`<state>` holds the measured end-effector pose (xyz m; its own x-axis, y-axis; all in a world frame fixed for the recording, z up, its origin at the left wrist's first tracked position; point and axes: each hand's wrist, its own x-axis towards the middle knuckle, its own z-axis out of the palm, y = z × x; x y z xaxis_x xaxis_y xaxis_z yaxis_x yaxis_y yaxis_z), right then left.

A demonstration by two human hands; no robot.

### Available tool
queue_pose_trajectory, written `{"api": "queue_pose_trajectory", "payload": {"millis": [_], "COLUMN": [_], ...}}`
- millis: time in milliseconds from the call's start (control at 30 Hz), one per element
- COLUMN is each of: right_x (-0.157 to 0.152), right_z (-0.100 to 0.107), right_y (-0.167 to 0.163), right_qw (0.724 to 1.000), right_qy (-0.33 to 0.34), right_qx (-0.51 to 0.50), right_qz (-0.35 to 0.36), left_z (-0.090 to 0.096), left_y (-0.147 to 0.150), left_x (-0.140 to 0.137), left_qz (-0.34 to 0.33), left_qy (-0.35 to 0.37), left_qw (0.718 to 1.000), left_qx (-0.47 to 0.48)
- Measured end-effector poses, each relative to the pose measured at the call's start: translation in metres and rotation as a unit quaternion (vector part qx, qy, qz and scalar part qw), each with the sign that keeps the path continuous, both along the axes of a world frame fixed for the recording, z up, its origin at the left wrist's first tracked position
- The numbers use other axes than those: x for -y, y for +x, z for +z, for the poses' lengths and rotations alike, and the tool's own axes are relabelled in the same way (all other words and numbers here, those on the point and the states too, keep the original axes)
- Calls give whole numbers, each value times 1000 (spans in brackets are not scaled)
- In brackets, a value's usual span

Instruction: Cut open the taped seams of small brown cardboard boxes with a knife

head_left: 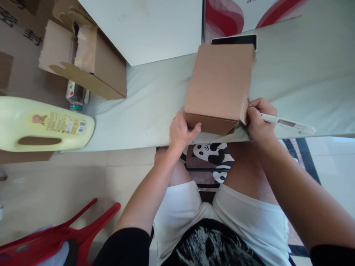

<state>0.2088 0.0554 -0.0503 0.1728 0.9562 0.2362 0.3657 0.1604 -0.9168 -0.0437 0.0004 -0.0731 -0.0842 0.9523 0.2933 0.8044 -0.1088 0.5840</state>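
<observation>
A brown cardboard box (220, 79) sits on the cloth-covered table close to its front edge. My left hand (181, 129) grips the box's near left corner, with the thumb along the front face and the other fingers partly hidden at the side. Pressed up to the near right edge, my right hand (261, 120) is closed on a white box cutter (290, 124). Its handle sticks out to the right, while the tip is hidden by my fingers and the box. Some torn or loose material shows along that right edge.
Behind the box lies a dark-screened phone or tablet (235, 40). A white box (155, 29) and a red-and-white box (230, 18) stand farther back. At left are an open carton (102, 66), a bottle (76, 96) and a yellow jug (44, 123). A red chair (69, 232) is on the floor.
</observation>
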Motion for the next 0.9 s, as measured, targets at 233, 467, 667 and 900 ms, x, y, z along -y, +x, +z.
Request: {"api": "queue_pose_trajectory", "payload": {"millis": [233,467,667,900], "right_x": [1,0,-1,-1], "right_z": [0,1,0,-1], "right_y": [0,0,0,0], "right_qw": [1000,1000,1000,1000], "right_qy": [-6,-11,-3,3], "right_qx": [4,-4,3,8], "right_qz": [-2,3,1,3], "left_z": [1,0,1,3], "left_y": [1,1,1,2], "left_x": [0,0,0,0], "left_qz": [3,8,0,-3], "left_qy": [-1,-3,4,3], "left_qw": [1000,1000,1000,1000], "left_qx": [-6,-8,-12,-14]}}
